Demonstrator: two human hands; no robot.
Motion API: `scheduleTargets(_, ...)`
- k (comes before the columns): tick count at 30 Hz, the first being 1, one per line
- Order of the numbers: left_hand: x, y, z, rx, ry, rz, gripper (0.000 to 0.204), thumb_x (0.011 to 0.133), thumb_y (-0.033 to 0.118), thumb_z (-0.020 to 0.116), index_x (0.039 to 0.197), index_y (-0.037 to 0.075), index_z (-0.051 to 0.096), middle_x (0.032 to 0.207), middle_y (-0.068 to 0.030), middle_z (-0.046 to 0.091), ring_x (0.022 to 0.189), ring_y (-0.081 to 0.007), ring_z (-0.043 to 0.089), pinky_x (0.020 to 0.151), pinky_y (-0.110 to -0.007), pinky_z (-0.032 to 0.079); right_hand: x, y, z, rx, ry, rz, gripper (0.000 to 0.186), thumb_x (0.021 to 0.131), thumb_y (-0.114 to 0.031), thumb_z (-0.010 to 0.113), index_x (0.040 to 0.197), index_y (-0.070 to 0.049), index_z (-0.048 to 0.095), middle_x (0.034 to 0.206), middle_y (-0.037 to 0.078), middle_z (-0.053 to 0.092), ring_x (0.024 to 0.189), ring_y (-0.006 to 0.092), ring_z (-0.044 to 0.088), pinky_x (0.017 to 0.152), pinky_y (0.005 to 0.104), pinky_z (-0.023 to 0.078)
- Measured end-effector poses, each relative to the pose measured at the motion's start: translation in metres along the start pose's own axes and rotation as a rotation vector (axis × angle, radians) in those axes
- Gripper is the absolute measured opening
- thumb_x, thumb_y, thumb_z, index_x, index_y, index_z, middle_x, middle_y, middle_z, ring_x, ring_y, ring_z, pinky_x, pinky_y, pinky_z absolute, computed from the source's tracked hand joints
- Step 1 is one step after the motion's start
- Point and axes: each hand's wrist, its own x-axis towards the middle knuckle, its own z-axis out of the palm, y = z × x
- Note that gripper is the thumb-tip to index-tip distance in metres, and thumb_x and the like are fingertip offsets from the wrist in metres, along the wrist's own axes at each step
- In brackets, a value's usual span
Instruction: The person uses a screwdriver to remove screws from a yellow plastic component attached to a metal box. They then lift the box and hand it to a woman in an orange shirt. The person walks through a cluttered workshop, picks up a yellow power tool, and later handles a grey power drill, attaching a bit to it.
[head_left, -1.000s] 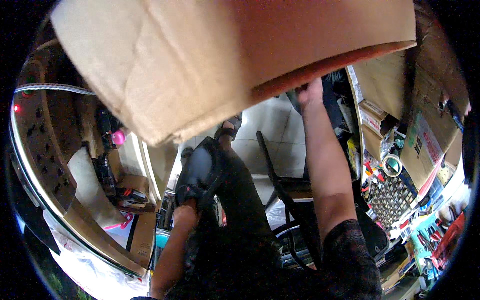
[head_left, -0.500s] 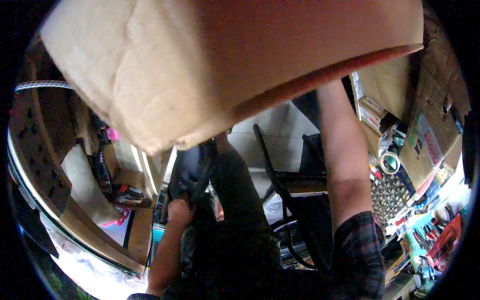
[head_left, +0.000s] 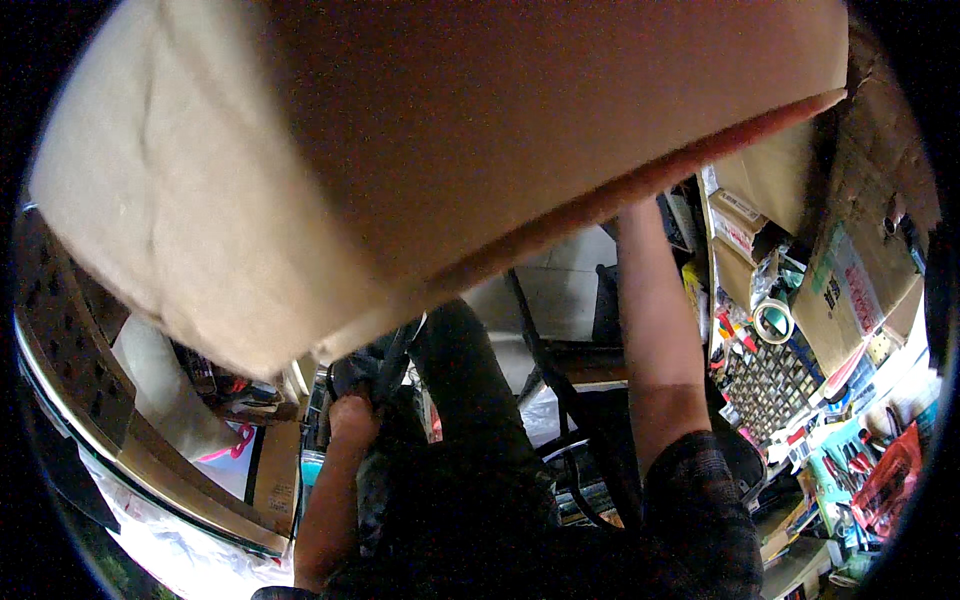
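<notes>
A large brown cardboard piece (head_left: 540,130) with a dark reddish lower edge fills the top of the view, close to me. My right forearm (head_left: 655,310) rises from a plaid sleeve and passes behind that edge, so the right hand is hidden. Whether it grips the cardboard cannot be seen. Low on the left, my left hand (head_left: 352,420) is closed beside my leg, at a dark object that I cannot make out. Below the cardboard shows my dark-trousered leg (head_left: 465,380).
A black chair frame (head_left: 545,365) stands between my legs and my right arm. At right are an opened cardboard box (head_left: 850,300), a tape roll (head_left: 773,321), a woven basket (head_left: 770,395) and a red plastic bag (head_left: 888,485). A curved shelf edge (head_left: 150,460) borders the left.
The cardboard has shifted left and lower, covering more of the left side and my knee area. My right forearm has moved left with it. The left hand stays nearly in place.
</notes>
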Motion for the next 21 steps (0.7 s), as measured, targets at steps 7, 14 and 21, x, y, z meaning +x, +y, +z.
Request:
scheduleTargets(7,0.005,-0.001,0.0,0.024,-0.012,-0.018,0.051,0.088,0.042,0.075,0.119,0.003,0.063,0.104,-0.021,0.074,0.102,-0.0387,0.071,0.088,-0.05,0.057,-0.043,-0.012,-0.001,-0.944,-0.535,-0.866,0.052,0.093,-0.021,0.065,0.138,0.002,0.051,0.133,0.025,0.057,0.128,0.0395,0.054,0.112,0.0457,0.042)
scheduleTargets(14,0.011,-0.003,0.008,0.056,-0.069,-0.034,0.053,0.09,0.043,0.073,0.123,0.003,0.062,0.105,-0.021,0.073,0.1,-0.0396,0.071,0.086,-0.051,0.058,0.057,-0.047,0.015,-1.329,-0.45,-0.317,0.064,0.104,-0.047,0.04,0.145,0.0,0.053,0.147,0.032,0.052,0.134,0.0466,0.053,0.113,0.0544,0.042)
scheduleTargets(21,0.003,-0.005,0.008,0.023,0.005,-0.045,0.053,0.09,0.044,0.073,0.121,0.003,0.064,0.102,-0.0226,0.073,0.094,-0.0398,0.072,0.083,-0.052,0.058,0.054,-0.03,-0.008,-1.469,-0.364,-0.243,0.067,0.104,-0.05,0.042,0.134,0.007,0.06,0.137,0.036,0.058,0.127,0.0491,0.058,0.112,0.055,0.043)
